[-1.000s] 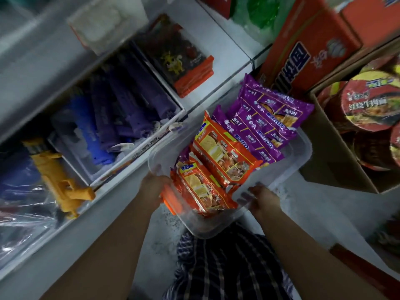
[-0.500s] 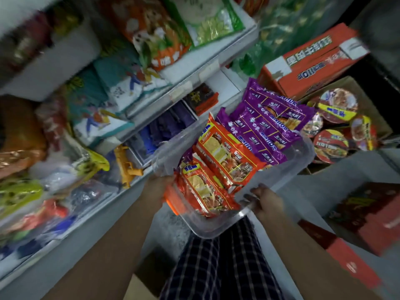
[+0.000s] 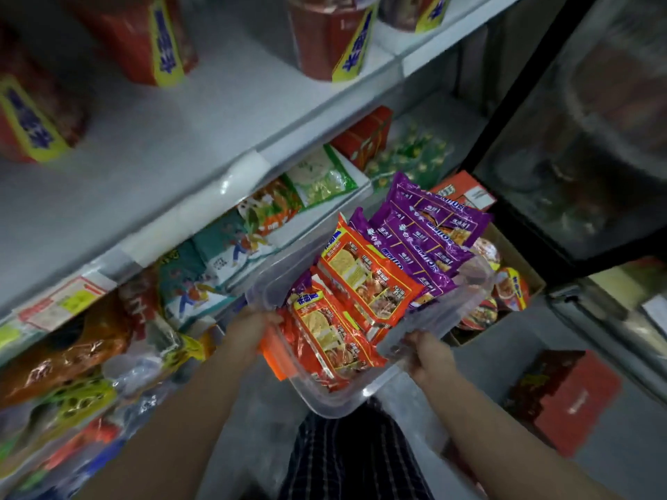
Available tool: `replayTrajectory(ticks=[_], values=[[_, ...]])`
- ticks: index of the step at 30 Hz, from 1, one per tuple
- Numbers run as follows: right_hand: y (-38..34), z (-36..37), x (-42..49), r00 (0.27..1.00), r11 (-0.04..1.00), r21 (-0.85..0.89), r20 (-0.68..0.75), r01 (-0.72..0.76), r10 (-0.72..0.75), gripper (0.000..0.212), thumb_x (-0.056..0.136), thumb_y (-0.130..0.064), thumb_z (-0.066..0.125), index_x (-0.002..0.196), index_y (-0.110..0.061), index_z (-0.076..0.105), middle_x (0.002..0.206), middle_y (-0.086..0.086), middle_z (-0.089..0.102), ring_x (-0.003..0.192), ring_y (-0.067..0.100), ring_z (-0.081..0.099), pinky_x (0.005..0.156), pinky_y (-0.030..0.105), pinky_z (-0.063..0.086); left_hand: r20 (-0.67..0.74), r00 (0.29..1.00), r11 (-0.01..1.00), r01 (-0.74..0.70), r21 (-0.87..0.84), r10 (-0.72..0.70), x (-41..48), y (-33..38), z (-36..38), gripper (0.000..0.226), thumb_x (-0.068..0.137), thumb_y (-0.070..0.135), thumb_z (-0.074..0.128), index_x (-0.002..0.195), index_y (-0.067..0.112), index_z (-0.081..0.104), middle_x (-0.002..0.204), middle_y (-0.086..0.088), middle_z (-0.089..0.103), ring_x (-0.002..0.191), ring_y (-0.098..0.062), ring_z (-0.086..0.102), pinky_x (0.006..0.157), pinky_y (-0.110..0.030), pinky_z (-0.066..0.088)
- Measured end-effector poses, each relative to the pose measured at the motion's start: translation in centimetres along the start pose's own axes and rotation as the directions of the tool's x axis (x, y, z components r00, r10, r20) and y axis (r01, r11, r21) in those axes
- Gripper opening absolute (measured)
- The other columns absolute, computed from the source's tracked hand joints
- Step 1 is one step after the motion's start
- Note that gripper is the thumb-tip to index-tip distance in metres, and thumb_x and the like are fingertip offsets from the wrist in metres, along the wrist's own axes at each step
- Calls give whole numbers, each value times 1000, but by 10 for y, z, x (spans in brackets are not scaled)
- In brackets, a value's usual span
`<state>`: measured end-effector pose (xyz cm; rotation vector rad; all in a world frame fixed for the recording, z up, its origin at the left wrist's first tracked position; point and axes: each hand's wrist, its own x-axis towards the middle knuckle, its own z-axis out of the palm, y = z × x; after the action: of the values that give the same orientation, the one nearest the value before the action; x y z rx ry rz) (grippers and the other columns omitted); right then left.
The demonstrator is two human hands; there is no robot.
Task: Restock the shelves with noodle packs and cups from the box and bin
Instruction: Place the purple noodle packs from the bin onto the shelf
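Note:
I carry a clear plastic bin (image 3: 346,404) in front of me, lifted off the floor. My left hand (image 3: 249,328) grips its left rim by an orange latch (image 3: 274,355). My right hand (image 3: 431,359) grips the right rim. Inside lie orange noodle packs (image 3: 364,279) near me and purple noodle packs (image 3: 426,229) at the far end. A cardboard box (image 3: 534,279) with several noodle cups (image 3: 510,288) stands on the floor behind the bin. White shelves (image 3: 187,138) rise to my left.
Red-and-yellow packages (image 3: 155,37) stand on the upper shelf. Snack bags (image 3: 209,276) fill the shelf below, level with the bin. A glass-door cooler (image 3: 584,138) stands at the right. Red cartons (image 3: 566,402) lie on the floor at the lower right.
I have stood up with the bin. It rose from floor level to the height of the snack shelf, and the upper shelf came into view. Both hands kept their grip.

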<state>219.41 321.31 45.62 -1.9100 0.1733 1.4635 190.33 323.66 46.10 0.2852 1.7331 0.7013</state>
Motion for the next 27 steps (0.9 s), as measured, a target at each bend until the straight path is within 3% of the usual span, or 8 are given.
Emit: replayTrajectory(ticks=[2, 6, 11, 16, 20, 22, 24, 27], values=[[-23, 0, -6, 1000, 1000, 20, -20, 18, -17, 27, 80, 11, 57, 106, 5, 62, 94, 21, 66, 79, 32, 63, 83, 48, 54, 40, 999, 1000, -7, 24, 6, 2, 20, 14, 32, 64, -2, 71, 95, 0, 66, 77, -20, 63, 61, -29, 62, 62, -39, 55], [-72, -1, -2, 999, 998, 61, -27, 33, -32, 26, 82, 11, 60, 107, 4, 60, 97, 20, 66, 79, 33, 65, 80, 47, 57, 92, 996, 1000, -20, 20, 18, 7, 67, 57, 25, 76, -10, 63, 99, -2, 62, 81, -25, 62, 62, -31, 63, 49, -34, 54], [-141, 0, 31, 996, 987, 141, -42, 80, -75, 20, 89, 5, 59, 108, 0, 55, 97, 17, 63, 78, 30, 62, 72, 41, 55, 146, 989, 999, -29, 44, 23, 38, 118, 126, 44, 73, -8, 64, 116, -7, 59, 88, -29, 64, 65, -34, 66, 55, -39, 57], [-226, -5, 88, 987, 990, 82, -122, 116, -106, 22, 91, -1, 62, 109, -2, 49, 92, 15, 61, 77, 29, 61, 73, 44, 55, 188, 981, 998, -44, 37, 36, 55, 162, 218, 24, 81, -13, 55, 100, 1, 58, 50, -11, 60, 38, -20, 59, 38, -26, 49], [-288, -7, 151, 988, 991, 37, -92, 125, -121, 23, 89, 0, 62, 111, 4, 54, 81, 17, 59, 67, 30, 59, 68, 46, 54, 200, 980, 1000, -24, 0, 24, 91, 181, 290, 17, 81, -11, 57, 93, 1, 59, 52, -10, 58, 35, -17, 56, 36, -23, 46], [-310, -3, 177, 986, 989, 40, -101, 139, -135, 18, 90, 2, 60, 107, 2, 54, 77, 17, 58, 64, 29, 58, 69, 48, 53, 183, 983, 999, -31, 4, 30, 117, 185, 315, 15, 77, -10, 61, 87, 1, 62, 57, -11, 61, 42, -20, 60, 43, -26, 50], [-325, 1, 211, 985, 988, 24, -87, 151, -149, 22, 87, 3, 61, 108, 2, 54, 77, 17, 57, 62, 28, 57, 67, 46, 55, 196, 980, 999, -45, 5, 43, 144, 187, 334, 27, 73, -8, 65, 100, -2, 63, 74, -17, 65, 60, -27, 65, 63, -38, 57], [-338, 6, 275, 984, 989, -17, -95, 149, -150, 38, 82, -5, 69, 115, 8, 56, 88, 20, 64, 75, 34, 66, 80, 57, 57, 207, 978, 999, -39, 31, 32, 177, 188, 361, 30, 78, -6, 65, 106, 4, 60, 91, -21, 65, 79, -31, 65, 86, -51, 54]])
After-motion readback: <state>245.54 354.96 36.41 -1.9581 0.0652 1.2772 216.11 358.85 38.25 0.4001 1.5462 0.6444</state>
